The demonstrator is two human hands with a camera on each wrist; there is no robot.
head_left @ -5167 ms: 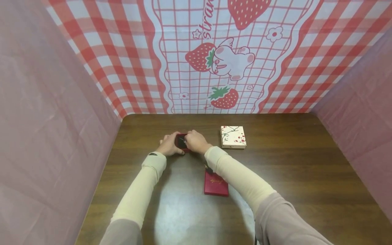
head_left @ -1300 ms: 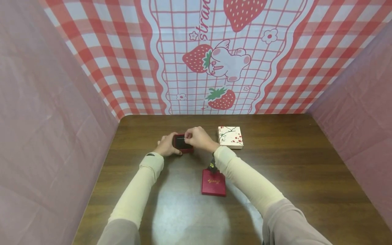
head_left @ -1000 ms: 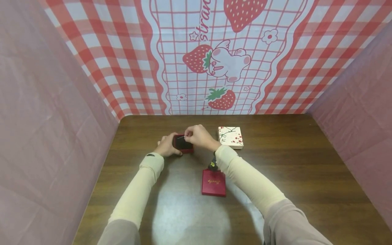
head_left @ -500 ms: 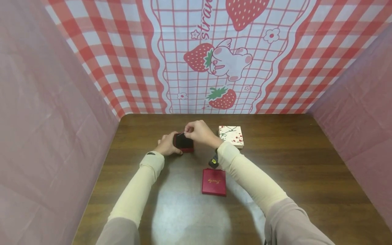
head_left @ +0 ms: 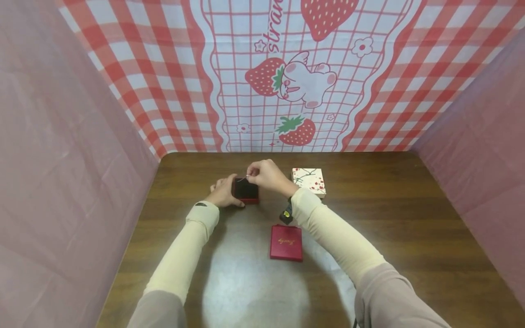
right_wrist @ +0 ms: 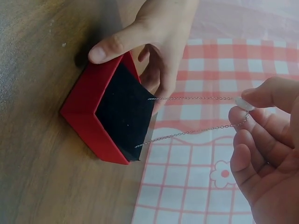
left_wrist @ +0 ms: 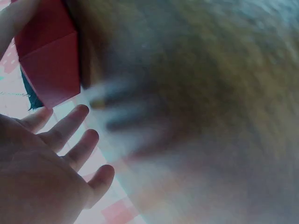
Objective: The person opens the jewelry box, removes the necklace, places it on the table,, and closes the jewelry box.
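Note:
A silver chain necklace (right_wrist: 191, 132) stretches from the black pad (right_wrist: 124, 112) of a small red jewelry box (right_wrist: 81, 98) to my right hand (right_wrist: 268, 144). Thumb and index finger of that hand pinch its pale oval pendant (right_wrist: 244, 103), drawn away from the pad. The chain's two ends go into the pad's edge. My left hand (head_left: 223, 192) holds the box base from its left side, thumb along the near wall and index finger at the far side. In the left wrist view its other fingers (left_wrist: 77, 119) stick out loosely beside the red box (left_wrist: 49, 53).
A red lid (head_left: 286, 243) with gold lettering lies nearer on the wooden table (head_left: 369, 218). To the right of my right hand sits a cream box (head_left: 309, 182) with a floral print. A checked strawberry cloth (head_left: 229, 91) hangs behind, pink cloth on both sides.
My right hand has risen and moved slightly away from the box with the necklace, pulling more chain clear of the pad. The pad appears tilted up. My left hand stays on the box.

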